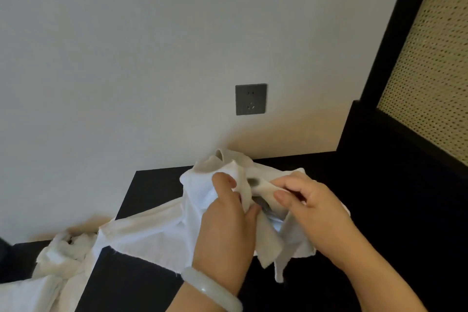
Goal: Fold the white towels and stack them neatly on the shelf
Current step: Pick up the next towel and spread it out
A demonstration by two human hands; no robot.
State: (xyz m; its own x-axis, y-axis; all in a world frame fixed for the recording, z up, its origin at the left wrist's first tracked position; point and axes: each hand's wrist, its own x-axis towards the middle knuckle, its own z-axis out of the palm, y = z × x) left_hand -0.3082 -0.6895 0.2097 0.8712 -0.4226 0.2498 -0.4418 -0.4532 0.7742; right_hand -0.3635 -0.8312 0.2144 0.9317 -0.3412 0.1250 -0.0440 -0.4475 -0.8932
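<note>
The person's left hand (222, 225) is gripping a bunch of the white towel (152, 235), fingers curled round it. The right hand (314, 208) is pinching an edge just beside it. The towel is trailing across the dark surface (154, 185). It is probably still being sorted out, so finding two neighbouring corners and pulling the cloth flat is coming first.

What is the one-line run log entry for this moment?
left hand grips white towel | right hand pinches it | state: crumpled, not folded
</note>
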